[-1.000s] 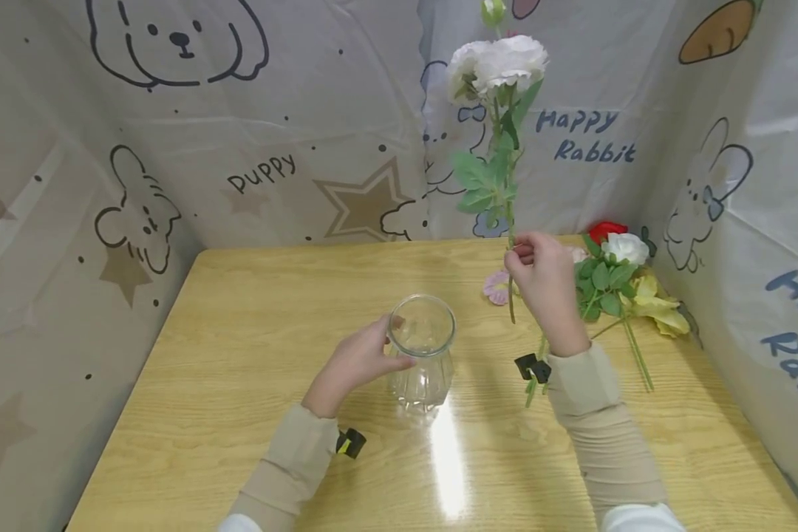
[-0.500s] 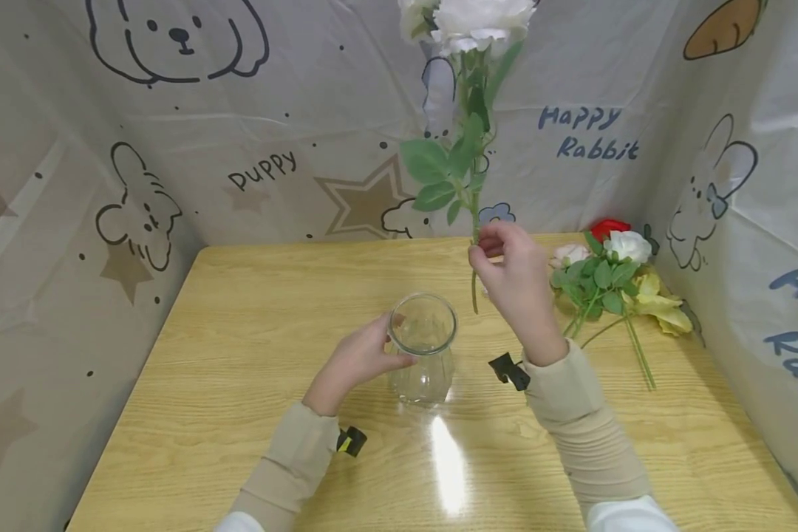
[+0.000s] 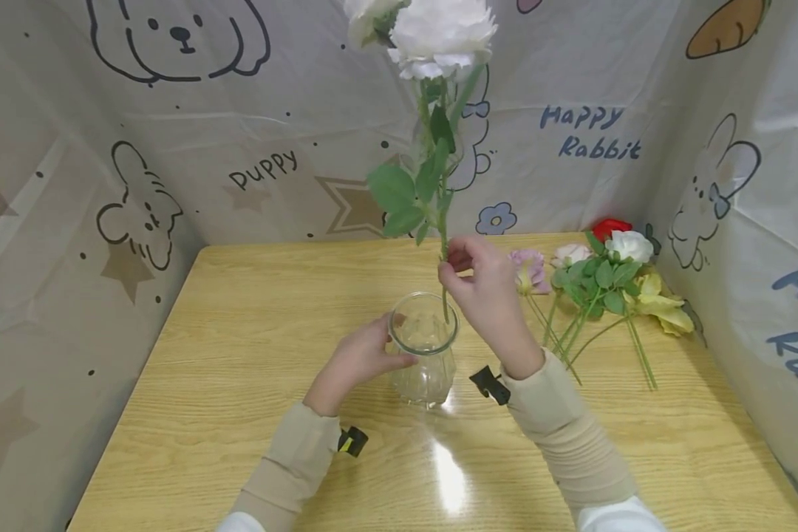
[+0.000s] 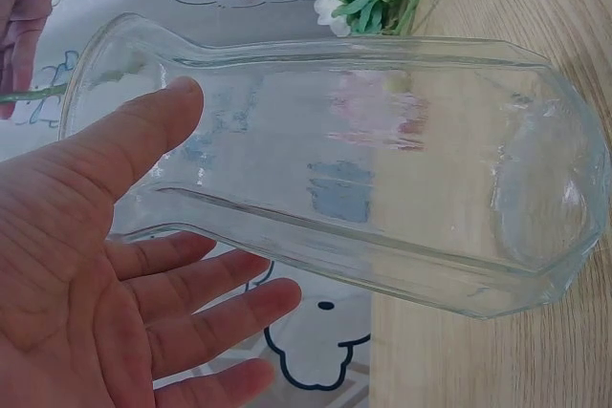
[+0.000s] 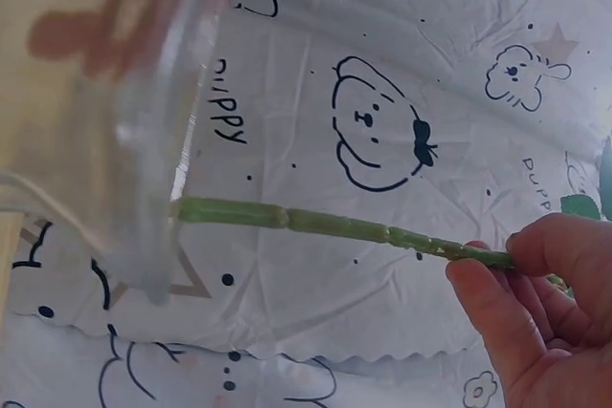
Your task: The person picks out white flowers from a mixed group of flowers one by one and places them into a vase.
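A clear glass vase (image 3: pixel 424 378) stands upright on the table. My left hand (image 3: pixel 360 360) holds it by the neck, the thumb (image 4: pixel 153 131) on one side and the fingers (image 4: pixel 206 322) on the other. My right hand (image 3: pixel 487 295) pinches the lower stem of a white flower (image 3: pixel 442 37) between thumb and fingertips. Green leaves (image 3: pixel 395 192) hang on that stem above the hand. The bare stem end (image 5: pixel 234 213) points down and is right at the vase's rim, overlapping its mouth in the head view. The flower heads reach the top edge of the head view.
To the right on the wooden table (image 3: pixel 259 310) lie several artificial flowers: a purple one (image 3: pixel 530 270), a pale pink one (image 3: pixel 570 254), a white rose (image 3: pixel 629 245), a red one (image 3: pixel 610 227) and a yellow one (image 3: pixel 661 304). Printed cloth walls (image 3: pixel 273 125) enclose the table behind and at the sides.
My right hand has carried the white flower leftward from beside the lying flowers to above the vase, its stem end now at the rim. The left hand and vase have barely moved.
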{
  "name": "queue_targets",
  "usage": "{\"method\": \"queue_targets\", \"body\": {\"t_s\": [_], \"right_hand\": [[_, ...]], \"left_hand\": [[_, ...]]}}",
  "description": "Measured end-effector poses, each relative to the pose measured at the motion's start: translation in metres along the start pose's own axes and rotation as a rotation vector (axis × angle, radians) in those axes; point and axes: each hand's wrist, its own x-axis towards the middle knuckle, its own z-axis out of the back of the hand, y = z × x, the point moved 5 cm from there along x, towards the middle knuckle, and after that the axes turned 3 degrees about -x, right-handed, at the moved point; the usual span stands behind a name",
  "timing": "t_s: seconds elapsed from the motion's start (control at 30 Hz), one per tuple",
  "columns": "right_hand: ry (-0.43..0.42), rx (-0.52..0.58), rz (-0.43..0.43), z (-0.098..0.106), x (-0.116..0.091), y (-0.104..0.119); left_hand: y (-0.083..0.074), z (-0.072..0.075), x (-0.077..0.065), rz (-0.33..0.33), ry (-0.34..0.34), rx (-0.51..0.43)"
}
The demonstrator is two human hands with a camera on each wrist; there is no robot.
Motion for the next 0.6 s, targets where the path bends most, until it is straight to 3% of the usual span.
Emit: {"method": "queue_targets", "body": {"t_s": [0.27,0.6], "right_hand": [[0.103,-0.012,-0.064,-0.016,-0.013,-0.015],[0.166,-0.018,-0.097,-0.033,-0.029,-0.030]], "left_hand": [[-0.002,0.000,0.000,0.004,0.005,-0.011],[-0.001,-0.001,0.000,0.003,-0.005,-0.018]]}}
